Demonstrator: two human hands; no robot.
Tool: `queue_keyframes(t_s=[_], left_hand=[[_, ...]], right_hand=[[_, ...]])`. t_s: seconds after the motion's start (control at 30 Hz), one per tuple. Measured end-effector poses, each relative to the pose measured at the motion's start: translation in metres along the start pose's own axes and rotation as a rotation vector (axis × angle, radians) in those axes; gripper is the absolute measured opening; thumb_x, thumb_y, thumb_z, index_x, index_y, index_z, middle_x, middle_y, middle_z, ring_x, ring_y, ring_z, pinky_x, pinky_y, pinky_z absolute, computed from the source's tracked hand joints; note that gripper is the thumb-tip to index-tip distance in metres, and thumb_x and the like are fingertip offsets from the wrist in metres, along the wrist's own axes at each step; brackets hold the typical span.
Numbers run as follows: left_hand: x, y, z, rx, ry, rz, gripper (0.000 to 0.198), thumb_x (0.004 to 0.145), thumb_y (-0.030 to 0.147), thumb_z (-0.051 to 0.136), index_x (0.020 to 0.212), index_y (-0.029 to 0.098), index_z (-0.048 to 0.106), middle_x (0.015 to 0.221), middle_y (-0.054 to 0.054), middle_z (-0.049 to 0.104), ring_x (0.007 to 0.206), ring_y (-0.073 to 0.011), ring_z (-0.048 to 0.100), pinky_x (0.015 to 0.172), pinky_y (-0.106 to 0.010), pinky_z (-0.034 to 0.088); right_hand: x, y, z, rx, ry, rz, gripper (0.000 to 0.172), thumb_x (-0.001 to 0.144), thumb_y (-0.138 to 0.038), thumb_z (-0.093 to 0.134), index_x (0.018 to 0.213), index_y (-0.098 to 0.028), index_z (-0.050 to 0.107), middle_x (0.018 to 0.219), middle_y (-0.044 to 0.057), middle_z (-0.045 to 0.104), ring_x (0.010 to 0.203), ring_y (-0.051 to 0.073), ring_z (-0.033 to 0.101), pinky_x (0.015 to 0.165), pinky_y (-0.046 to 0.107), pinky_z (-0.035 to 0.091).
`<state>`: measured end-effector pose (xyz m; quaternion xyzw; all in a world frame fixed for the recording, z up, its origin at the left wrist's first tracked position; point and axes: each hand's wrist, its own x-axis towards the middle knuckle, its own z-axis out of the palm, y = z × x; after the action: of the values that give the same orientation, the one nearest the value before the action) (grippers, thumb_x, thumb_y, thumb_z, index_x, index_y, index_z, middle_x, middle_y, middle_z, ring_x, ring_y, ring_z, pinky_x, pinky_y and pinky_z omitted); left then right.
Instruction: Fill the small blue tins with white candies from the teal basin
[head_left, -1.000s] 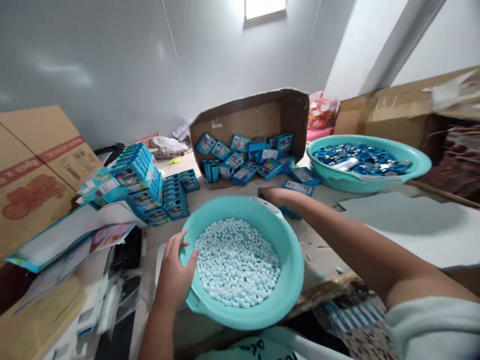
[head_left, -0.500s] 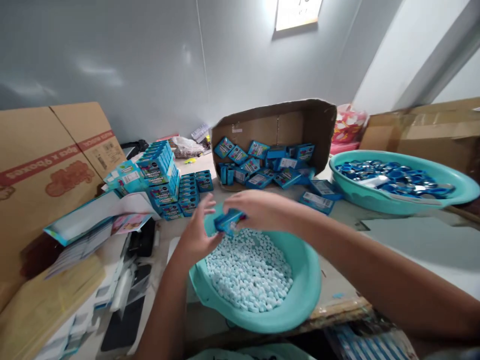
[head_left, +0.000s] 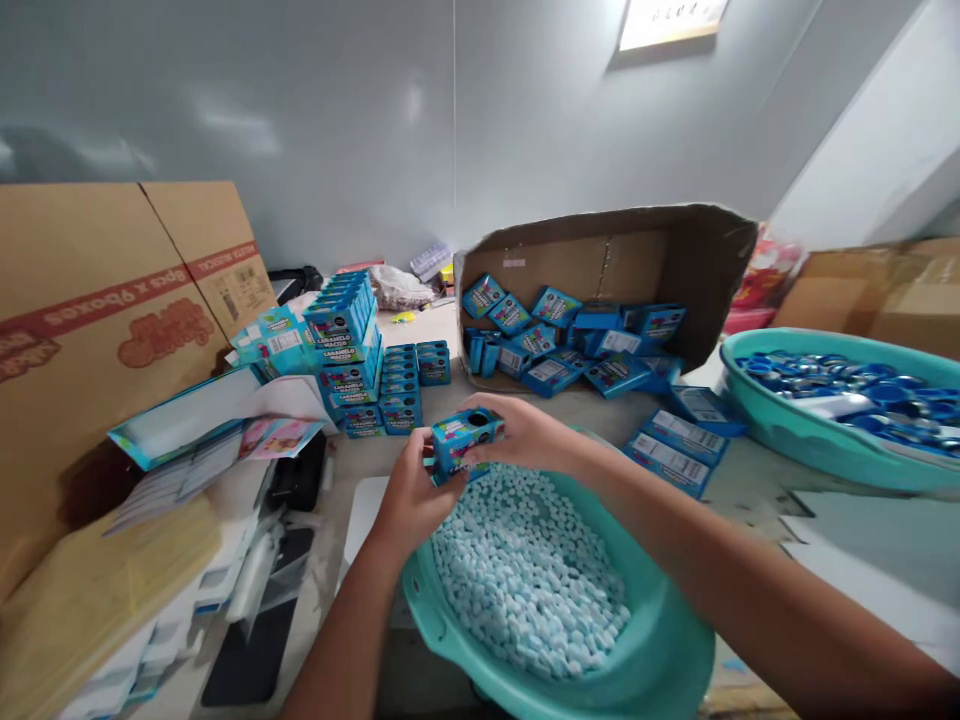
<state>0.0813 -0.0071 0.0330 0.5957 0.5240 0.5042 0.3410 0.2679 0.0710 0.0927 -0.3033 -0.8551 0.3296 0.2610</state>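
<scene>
Holding one blue carton [head_left: 459, 440] above the far left edge of the tablet basin [head_left: 667, 640], gripped between left hand [head_left: 416, 500] and right hand [head_left: 525, 430], fingers close together around its ends. Showing its round dark hole upward, near the right end of the top face; running its long axis roughly left to right across the basin.

Counted, near to far: one tablet basin, spread with pale tablets [head_left: 532, 570], too many to number; three loose cartons [head_left: 679, 440] just beyond the basin, to the right; one second basin [head_left: 817, 460] farther right, heaped with blue discs [head_left: 874, 378]; one stack of cartons [head_left: 349, 350] beyond and left of the basin, overlapping too much for an exact count; one open box [head_left: 570, 265] beyond the basin, with over a dozen cartons jumbled inside.

Resting everything on a pale table [head_left: 442, 398], cluttered left of the basin with papers and a dark slab [head_left: 259, 630]. Standing at far left, one printed cardboard box [head_left: 112, 250]. Rising behind, a smooth grey wall [head_left: 360, 130] with a bright panel [head_left: 673, 22].
</scene>
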Motion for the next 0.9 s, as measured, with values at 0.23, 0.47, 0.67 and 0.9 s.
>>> queue_keyframes(t_s=[0.23, 0.47, 0.67, 0.9], left_hand=[[-0.002, 0.008, -0.002, 0.097, 0.068, 0.026, 0.042, 0.072, 0.031, 0.076, 0.109, 0.022, 0.058, 0.094, -0.001, 0.069, 0.083, -0.0184, 0.067, 0.072, -0.028, 0.053], [-0.002, 0.003, -0.002, 0.179, 0.181, 0.067, 0.041, 0.073, 0.033, 0.077, 0.11, 0.022, 0.062, 0.103, -0.004, 0.071, 0.094, -0.0224, 0.069, 0.087, -0.034, 0.056], [-0.003, -0.003, -0.002, 0.281, 0.105, 0.16, 0.038, 0.081, 0.03, 0.071, 0.117, 0.024, 0.059, 0.112, -0.007, 0.067, 0.109, -0.0239, 0.066, 0.098, -0.035, 0.052], [-0.004, -0.001, 0.0, 0.334, 0.076, 0.149, 0.037, 0.084, 0.028, 0.066, 0.12, 0.025, 0.056, 0.117, -0.009, 0.065, 0.109, -0.0262, 0.066, 0.09, -0.035, 0.053]], right_hand=[[-0.003, 0.035, 0.027, 0.46, 0.024, 0.046, 0.081, 0.073, -0.064, 0.081, 0.136, -0.02, 0.054, 0.102, 0.006, 0.069, 0.091, 0.02, 0.069, 0.073, 0.028, 0.057], [-0.003, 0.067, 0.073, 0.14, 0.064, 0.412, 0.064, 0.106, -0.058, 0.023, 0.1, -0.013, 0.069, 0.097, 0.015, 0.074, 0.097, 0.026, 0.07, 0.09, 0.038, 0.055], [-0.039, 0.042, 0.105, -0.005, -0.045, 0.338, 0.03, 0.091, -0.038, 0.065, 0.11, -0.016, 0.073, 0.13, 0.015, 0.068, 0.125, 0.031, 0.059, 0.111, 0.043, 0.043], [-0.07, 0.019, 0.105, -0.128, -0.254, 0.276, 0.033, 0.099, -0.038, 0.054, 0.093, -0.015, 0.077, 0.096, 0.01, 0.076, 0.089, 0.025, 0.07, 0.08, 0.033, 0.053]])
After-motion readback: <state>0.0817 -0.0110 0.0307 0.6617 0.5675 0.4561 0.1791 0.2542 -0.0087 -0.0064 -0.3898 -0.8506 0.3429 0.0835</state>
